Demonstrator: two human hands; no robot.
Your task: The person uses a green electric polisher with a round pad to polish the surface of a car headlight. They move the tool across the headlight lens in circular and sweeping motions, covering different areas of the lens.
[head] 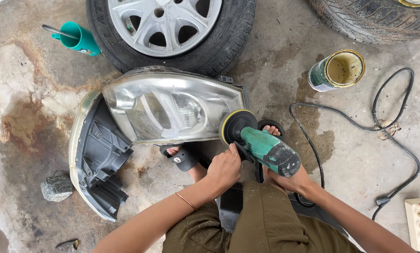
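Both arms reach forward: left hand point(225, 167) and right hand point(288, 180) clench the polisher point(266, 149) against the headlight point(172, 105). A spoon sits in the teal cup point(81, 41); the tin point(337, 71) lies tipped.

Single head-mounted view, aimed steeply down from above, close over knees and forearms. Concrete floor point(369, 154) fills frame; headlamp point(172, 105) near centre, wheel point(167, 28) cropped at top edge.

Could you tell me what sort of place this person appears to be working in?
Probably a car repair workshop floor. A removed headlight lies on stained concrete, a wheel stands behind it, and both hands hold a green polisher against the lens.
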